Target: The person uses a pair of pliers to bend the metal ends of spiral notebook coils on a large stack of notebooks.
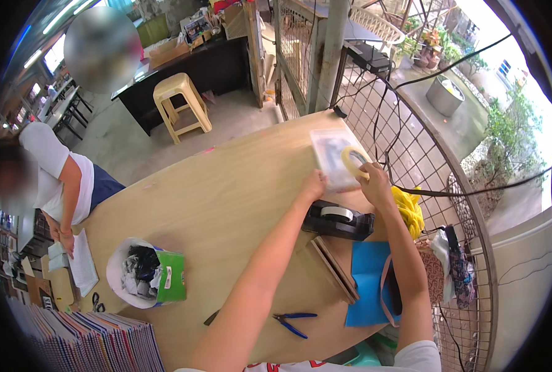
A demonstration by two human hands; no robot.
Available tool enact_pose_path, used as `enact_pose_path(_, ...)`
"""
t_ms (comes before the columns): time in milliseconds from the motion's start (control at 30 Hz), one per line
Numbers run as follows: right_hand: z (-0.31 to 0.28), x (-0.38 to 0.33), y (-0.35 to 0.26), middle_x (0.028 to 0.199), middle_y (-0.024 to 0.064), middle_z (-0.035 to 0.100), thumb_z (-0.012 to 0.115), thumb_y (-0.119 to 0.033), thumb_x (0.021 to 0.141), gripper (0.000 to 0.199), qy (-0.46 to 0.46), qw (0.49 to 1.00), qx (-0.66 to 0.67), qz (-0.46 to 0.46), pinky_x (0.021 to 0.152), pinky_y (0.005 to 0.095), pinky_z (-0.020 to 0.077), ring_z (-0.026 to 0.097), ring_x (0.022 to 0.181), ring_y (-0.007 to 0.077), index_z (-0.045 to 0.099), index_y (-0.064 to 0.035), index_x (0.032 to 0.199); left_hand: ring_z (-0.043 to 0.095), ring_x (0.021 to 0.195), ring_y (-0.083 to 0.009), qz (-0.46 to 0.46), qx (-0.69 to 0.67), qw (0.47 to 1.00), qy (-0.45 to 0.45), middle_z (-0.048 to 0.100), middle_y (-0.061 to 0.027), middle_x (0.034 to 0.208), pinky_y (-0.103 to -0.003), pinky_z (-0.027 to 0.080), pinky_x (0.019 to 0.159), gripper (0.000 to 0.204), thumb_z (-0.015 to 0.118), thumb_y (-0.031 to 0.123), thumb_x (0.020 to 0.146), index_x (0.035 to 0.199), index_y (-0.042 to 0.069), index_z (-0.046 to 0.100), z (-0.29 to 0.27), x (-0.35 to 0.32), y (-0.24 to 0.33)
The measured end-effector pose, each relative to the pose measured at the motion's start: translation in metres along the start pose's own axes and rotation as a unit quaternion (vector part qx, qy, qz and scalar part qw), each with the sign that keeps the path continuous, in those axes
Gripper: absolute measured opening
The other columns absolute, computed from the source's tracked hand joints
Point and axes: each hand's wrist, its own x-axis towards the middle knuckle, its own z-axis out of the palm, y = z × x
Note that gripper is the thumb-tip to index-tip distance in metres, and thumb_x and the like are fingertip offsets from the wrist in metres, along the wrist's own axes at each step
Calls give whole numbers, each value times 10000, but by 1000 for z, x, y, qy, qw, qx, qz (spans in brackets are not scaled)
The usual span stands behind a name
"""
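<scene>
The person's right hand (375, 181) grips a yellowish tape roll (347, 161) over a clear plastic case (324, 152) at the far right of the table (226, 192); the case's greyish contents are unclear. The left hand (315, 184) curls at its near corner, its grip impossible to tell. A black dispenser (356, 230) holds a white roll (337, 214). A green-and-white bin (174, 277) contains crumpled black and white scraps (141, 265).

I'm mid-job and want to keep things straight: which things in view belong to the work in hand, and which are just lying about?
Apparently in use:
yellowish tape roll, in the right hand
translucent flat case, left hand at its edge

Seemingly just lying about:
black tape dispenser
blue-handled pliers
scissors
spiral notebooks
</scene>
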Motion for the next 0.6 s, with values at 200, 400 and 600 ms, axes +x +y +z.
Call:
enact_pose_path(200, 47, 8, 48, 1039, 175, 627, 694, -46, 763, 234, -40, 991, -128, 16, 836, 450, 500, 616, 979, 362, 646, -22, 991, 628, 1103, -311, 29, 20, 995, -92, 661, -200, 1142, -375, 485, 941, 500, 610, 331, 934, 1297, 1, 517, -55, -15, 0)
enact_pose_path(400, 26, -19, -30, 1076, 169, 628, 659, -67, 794, 285, 0, 996, -35, -87, 810, 413, 524, 640, 965, 311, 614, -22, 1072, 483, 1304, -222, 9, -170, 983, -64, 523, -131, 1380, -337, 405, 1051, 510, 605, 227, 965, 1389, 1, 432, -234, -177, 20)
enact_pose_path(600, 46, -277, -207, 1405, 252, 406, 842, -263, 691, 795, -372, 920, 28, -121, 1097, 516, 300, 353, 1332, 425, 455, -40, 1349, 492, 1285, -196, -117, -309, 944, -5, 508, -103, 1387, -354, 398, 1072, 510, 603, 205, 968, 1410, 34, 413, -294, -446, -26)
